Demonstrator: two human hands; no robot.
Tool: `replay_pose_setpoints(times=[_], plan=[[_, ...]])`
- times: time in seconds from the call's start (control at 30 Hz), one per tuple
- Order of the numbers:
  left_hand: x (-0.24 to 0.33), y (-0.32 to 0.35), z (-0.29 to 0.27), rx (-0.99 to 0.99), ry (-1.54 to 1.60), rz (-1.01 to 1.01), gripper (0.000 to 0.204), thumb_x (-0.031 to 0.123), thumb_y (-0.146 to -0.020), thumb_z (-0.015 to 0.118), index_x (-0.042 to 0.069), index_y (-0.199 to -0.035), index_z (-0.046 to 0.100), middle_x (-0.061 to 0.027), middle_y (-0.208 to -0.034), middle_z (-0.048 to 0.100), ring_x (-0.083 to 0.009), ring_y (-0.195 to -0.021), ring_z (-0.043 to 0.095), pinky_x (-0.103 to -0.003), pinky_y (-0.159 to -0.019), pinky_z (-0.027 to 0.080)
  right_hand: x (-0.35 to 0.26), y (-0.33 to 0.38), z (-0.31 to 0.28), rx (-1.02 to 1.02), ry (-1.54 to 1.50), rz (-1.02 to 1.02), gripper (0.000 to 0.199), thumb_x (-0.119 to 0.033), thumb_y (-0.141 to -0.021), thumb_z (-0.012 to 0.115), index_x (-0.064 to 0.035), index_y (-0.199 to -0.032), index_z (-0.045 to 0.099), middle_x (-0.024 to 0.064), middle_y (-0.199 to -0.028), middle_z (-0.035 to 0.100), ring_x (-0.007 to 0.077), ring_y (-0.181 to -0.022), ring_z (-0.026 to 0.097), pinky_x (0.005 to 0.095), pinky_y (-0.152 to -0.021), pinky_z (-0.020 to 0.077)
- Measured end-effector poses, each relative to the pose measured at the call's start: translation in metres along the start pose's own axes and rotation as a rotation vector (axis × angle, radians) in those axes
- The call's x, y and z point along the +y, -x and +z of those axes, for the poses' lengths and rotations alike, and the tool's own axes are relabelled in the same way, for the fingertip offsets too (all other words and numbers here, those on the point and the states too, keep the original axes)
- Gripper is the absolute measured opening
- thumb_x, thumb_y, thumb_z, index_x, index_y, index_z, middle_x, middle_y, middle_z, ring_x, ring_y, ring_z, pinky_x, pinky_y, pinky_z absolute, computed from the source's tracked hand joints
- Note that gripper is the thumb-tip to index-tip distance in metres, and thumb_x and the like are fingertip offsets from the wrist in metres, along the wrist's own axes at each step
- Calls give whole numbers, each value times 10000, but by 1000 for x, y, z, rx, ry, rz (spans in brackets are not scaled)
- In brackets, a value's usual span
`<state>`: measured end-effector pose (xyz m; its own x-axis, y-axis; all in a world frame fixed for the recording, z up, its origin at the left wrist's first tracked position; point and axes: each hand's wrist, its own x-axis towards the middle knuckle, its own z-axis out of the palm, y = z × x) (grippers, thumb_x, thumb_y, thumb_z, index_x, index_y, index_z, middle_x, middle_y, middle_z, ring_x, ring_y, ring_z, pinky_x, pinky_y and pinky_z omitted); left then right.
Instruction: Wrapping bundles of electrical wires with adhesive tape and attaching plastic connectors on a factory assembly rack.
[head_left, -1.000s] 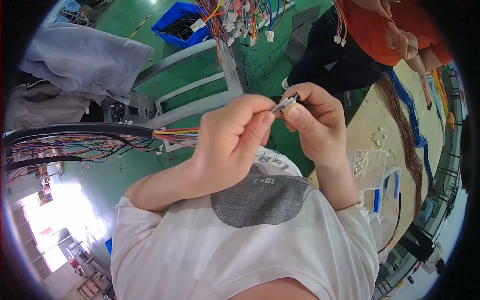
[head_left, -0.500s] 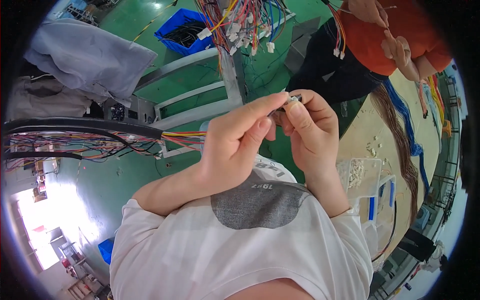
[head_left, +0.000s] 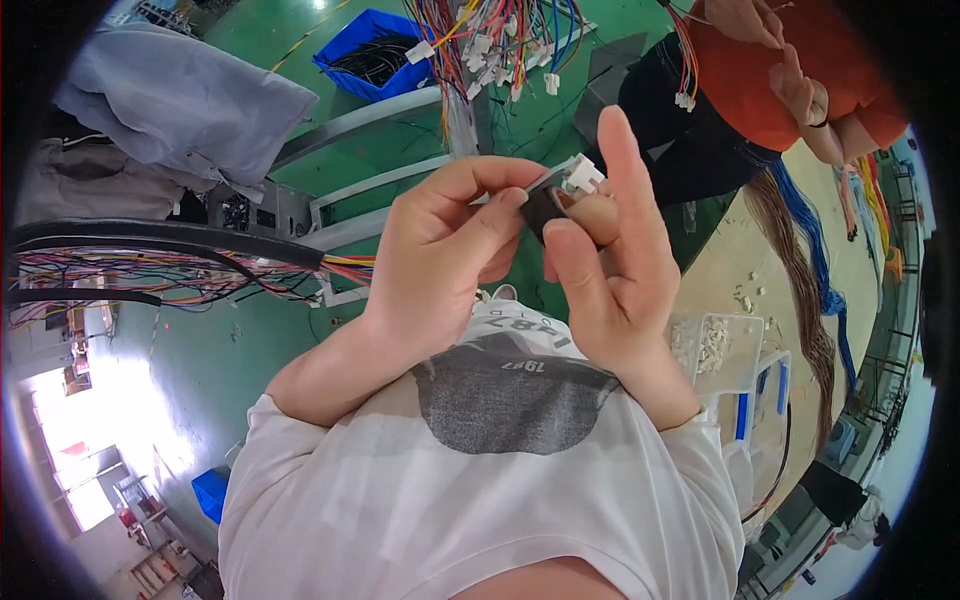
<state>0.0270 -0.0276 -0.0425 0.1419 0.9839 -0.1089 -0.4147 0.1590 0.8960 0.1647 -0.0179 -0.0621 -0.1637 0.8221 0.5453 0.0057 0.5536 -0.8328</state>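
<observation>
My left hand (head_left: pixel 440 250) & right hand (head_left: pixel 600 260) both pinch the small white connector (head_left: pixel 580 178) up at chest level, above the worktop (head_left: pixel 770 270), prob. to see it close.

- I see my left hand (head_left: pixel 440 255) just left of my right hand (head_left: pixel 600 270), a connector (head_left: pixel 578 178) pinched between them.
- A bin (head_left: pixel 375 50) sits beyond them.
- A parts box (head_left: pixel 715 345) lies to the right.
</observation>
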Motion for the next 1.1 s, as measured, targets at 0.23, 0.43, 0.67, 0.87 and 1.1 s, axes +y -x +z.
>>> replay_pose_setpoints(times=[0.23, 0.43, 0.67, 0.87, 1.1], plan=[[4, 5, -1, -37, 111, -40, 224, 46, -840, 429, -17, -1039, 510, 17, -646, 464, -35, -507, 343, -180, -453, 278, -2, 1, 5, 40, -27, 80, 561, 48, -711, 560, 72, -1226, 340, 78, -707, 578, 164, -652, 478, 235, -683, 394], [9, 7, -4, -65, 174, -94, 227, 42, -831, 437, -10, -1039, 511, 5, -702, 484, -40, -539, 355, -180, -474, 297, 2, 1, 5, 8, -16, 38, 551, 35, -719, 558, 67, -1225, 341, 90, -713, 592, 164, -648, 483, 232, -673, 395], [8, 7, -5, -60, 176, -99, 202, 44, -825, 438, -6, -1009, 506, 0, -721, 488, -39, -540, 354, -181, -478, 299, 1, -2, 7, 26, 49, 82, 539, 25, -715, 564, 28, -1219, 374, 56, -598, 573, 151, -605, 483, 232, -626, 385], [7, 10, 2, -29, -45, 17, 182, 98, -832, 512, 0, -986, 513, 15, -701, 491, -18, -569, 386, -173, -477, 308, -6, -2, 9, 37, -13, 185, 538, 1, -720, 581, -11, -1219, 382, 54, -588, 549, 115, -629, 489, 238, -620, 399], [5, 4, -10, -71, -355, 159, 94, 84, -825, 531, 9, -872, 564, 5, -710, 537, -25, -554, 415, -175, -477, 333, 13, -4, -1, -4, -167, -6, 476, -8, -782, 533, 30, -1217, 343, 61, -944, 497, 71, -825, 456, 177, -707, 361]])
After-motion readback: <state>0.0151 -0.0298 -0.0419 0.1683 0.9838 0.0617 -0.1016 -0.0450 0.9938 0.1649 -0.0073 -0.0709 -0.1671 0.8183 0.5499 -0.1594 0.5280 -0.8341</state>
